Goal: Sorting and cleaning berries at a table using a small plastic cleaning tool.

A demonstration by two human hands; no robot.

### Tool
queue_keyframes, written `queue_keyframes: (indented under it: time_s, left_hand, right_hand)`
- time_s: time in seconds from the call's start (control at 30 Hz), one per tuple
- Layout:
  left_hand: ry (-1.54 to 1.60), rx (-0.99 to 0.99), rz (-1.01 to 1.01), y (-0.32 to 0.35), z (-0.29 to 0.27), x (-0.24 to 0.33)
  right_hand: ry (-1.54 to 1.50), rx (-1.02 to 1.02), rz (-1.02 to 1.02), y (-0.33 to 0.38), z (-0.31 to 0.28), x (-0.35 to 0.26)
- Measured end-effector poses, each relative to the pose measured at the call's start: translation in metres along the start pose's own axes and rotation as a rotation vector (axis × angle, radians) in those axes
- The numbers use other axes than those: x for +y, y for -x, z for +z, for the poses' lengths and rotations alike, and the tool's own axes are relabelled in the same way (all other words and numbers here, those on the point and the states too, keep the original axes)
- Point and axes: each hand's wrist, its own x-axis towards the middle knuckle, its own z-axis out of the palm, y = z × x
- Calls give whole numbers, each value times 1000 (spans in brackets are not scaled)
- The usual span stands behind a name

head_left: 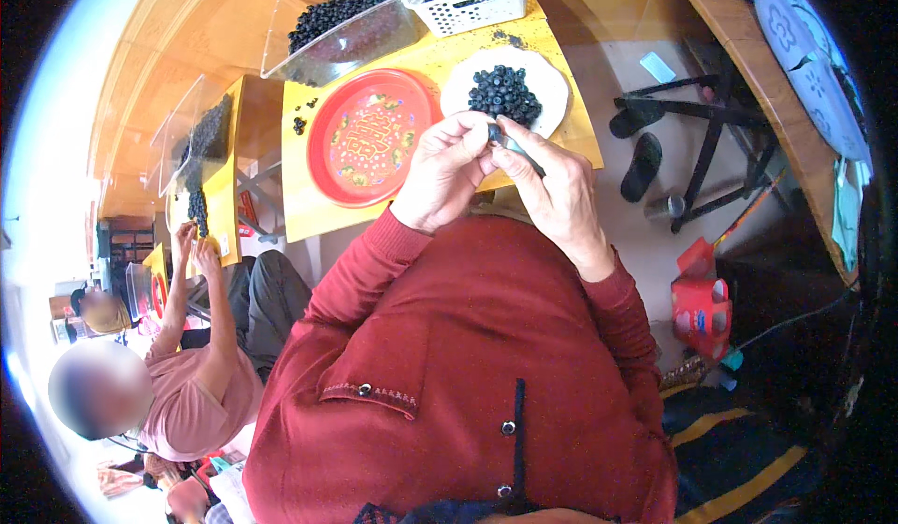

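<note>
My left hand (447,170) is closed in a pinch on a small, dark, round, berry-like piece (495,133), held just above the table's front edge. Opposite it, my right hand (557,185) is closed too, its thumb and forefinger meeting the same piece. A slim object with a pale teal part (514,146) shows between the right fingers; its kind is hidden. Just beyond my fingertips, a white plate (554,70) bears a heap of dark round berry-like pieces (505,94). Left of it lies a red round tray (327,154) with a gold pattern.
A clear plastic box (383,37) and a white perforated basket (477,17), both with dark round pieces, stand at the far side of the yellow table (299,215). A co-worker (201,374) handles similar pieces at the left. Black slippers (641,167) lie on the floor to the right.
</note>
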Motion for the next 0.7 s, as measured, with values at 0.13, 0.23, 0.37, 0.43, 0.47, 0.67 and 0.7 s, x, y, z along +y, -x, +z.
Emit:
queue_keyframes:
  time_s: [0.13, 0.23, 0.37, 0.43, 0.47, 0.67, 0.7]
  left_hand:
    - [12, -13, -7, 3, -4, -1]
    - [-85, -135, -11, 11, 4, 8]
    - [-83, -78, -35, 11, 2, 7]
    - [-44, -46, -49, 10, -2, 3]
    - [-45, -45, -47, 10, -2, 2]
    - [23, -50, -89, 11, -2, -2]
    - [45, -28, -99, 11, 2, -1]
  right_hand:
    - [40, 1, -22, 4, 0, 9]
    - [-47, 144, 176, 2, -12, 28]
    - [-13, 166, 174, 3, -23, 23]
    - [-66, 99, 154, 3, -18, 18]
    - [-67, 97, 152, 3, -16, 16]
    - [-198, 72, 77, 7, -3, 10]
    - [-199, 69, 78, 6, 0, 10]
